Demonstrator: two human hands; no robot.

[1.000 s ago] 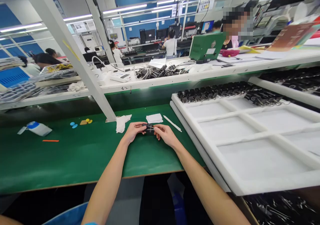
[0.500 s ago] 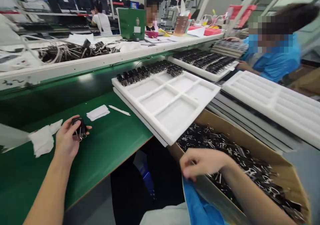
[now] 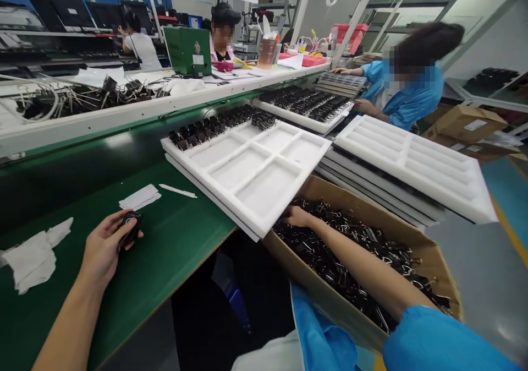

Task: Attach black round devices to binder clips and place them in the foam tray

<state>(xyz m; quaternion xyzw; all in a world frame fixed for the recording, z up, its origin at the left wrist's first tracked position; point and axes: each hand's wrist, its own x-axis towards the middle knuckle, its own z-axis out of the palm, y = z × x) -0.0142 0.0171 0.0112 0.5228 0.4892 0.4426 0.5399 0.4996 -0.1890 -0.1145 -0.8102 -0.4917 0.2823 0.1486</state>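
Over the green tabletop [image 3: 177, 244], my left hand [image 3: 109, 239] is closed around a black binder clip [image 3: 131, 229]. My right hand [image 3: 297, 217] reaches into a cardboard box [image 3: 429, 250] full of black binder clips with silver handles [image 3: 350, 266]. Its fingertips are hidden among the clips near the white tray's corner, so whether they grip one does not show. The white foam tray [image 3: 268, 186] has divided compartments, with rows of black clips [image 3: 214, 126] along its far side.
Folded white paper [image 3: 140, 196], a white pen [image 3: 177, 190] and a crumpled cloth [image 3: 35, 258] lie on the green table. Stacked foam trays [image 3: 412, 167] stand at the right. A person in blue [image 3: 406, 93] works at the far right beside a filled tray [image 3: 305, 104].
My right hand has moved from above the box's near edge down into the clips. My left hand still holds its clip. The camera view has shifted to the right.
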